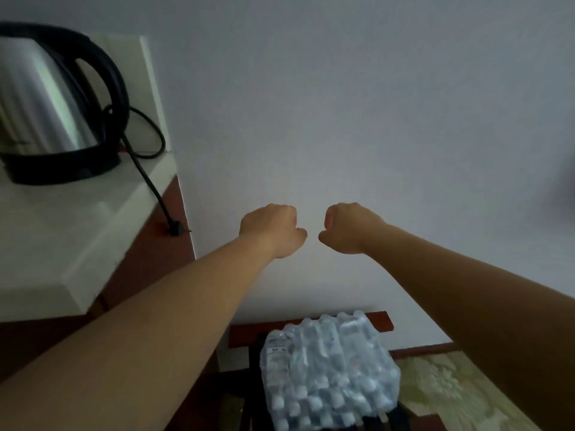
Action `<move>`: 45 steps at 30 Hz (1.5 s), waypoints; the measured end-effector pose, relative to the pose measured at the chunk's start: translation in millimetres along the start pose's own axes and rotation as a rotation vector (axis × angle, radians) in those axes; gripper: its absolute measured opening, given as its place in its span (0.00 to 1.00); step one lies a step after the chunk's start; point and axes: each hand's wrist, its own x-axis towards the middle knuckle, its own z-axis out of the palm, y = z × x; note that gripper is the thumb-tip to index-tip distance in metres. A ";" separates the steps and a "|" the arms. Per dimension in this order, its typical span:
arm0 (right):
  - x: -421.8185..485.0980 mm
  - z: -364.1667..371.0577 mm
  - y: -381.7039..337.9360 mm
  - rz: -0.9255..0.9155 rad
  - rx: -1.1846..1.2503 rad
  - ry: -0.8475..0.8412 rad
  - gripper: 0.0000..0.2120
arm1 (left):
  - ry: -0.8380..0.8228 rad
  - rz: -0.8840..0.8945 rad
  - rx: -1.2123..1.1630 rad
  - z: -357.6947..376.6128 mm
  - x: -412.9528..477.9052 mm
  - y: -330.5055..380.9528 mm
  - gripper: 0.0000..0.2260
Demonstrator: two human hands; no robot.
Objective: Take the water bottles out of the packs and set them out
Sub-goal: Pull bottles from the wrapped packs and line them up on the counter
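We hold our left hand (272, 230) and right hand (350, 227) out as empty fists, close together. The pack (326, 371) below sits wrapped, bottles blurred.

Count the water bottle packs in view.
1: the shrink-wrapped pack lies at bottom centre on a dark stand. More may be hidden beneath it or out of frame.

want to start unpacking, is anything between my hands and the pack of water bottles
Nothing visible does. The left hand and right hand are empty fists before the wall, and the wrapped pack lies below them with open air between. The kettle sits off to the left on the counter.
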 end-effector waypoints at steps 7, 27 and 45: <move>13.6 71.5 28.7 -0.067 0.003 -0.160 0.16 | -0.098 -0.092 -0.039 70.6 -7.1 -1.9 0.14; 39.3 345.3 73.2 0.043 0.150 -0.514 0.13 | -0.431 -0.195 -0.233 363.8 -15.5 -68.1 0.03; 56.9 412.9 52.4 0.130 0.241 -0.530 0.16 | -0.660 -0.468 -0.069 435.5 -2.7 -93.5 0.45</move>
